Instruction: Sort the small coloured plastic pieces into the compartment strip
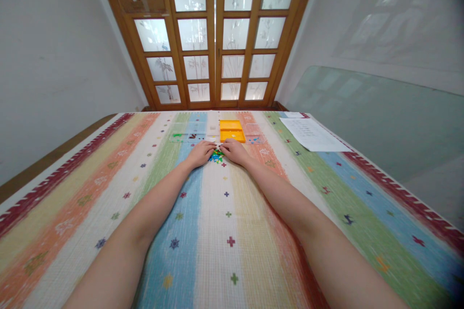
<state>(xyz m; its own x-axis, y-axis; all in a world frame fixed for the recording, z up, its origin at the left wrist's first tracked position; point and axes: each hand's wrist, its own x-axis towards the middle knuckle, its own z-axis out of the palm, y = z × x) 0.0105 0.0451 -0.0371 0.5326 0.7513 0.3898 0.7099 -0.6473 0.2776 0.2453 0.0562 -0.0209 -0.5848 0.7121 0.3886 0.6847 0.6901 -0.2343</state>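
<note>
A small pile of tiny blue, green and yellow pieces lies on the striped tablecloth between my hands. My left hand rests at the left edge of the pile, its fingers bent and pressed together. From the right side my right hand reaches to the same pile, its fingers curled inward close to the left fingertips. Whatever lies between the fingers is too small to make out. Just beyond my hands stands an open yellow box with a small light piece in its near half.
Clear plastic trays flank the yellow box. Green pieces and dark brown pieces sit on the left, blue pieces on the right. Printed paper sheets lie at the table's far right. Wooden glazed doors stand behind the table.
</note>
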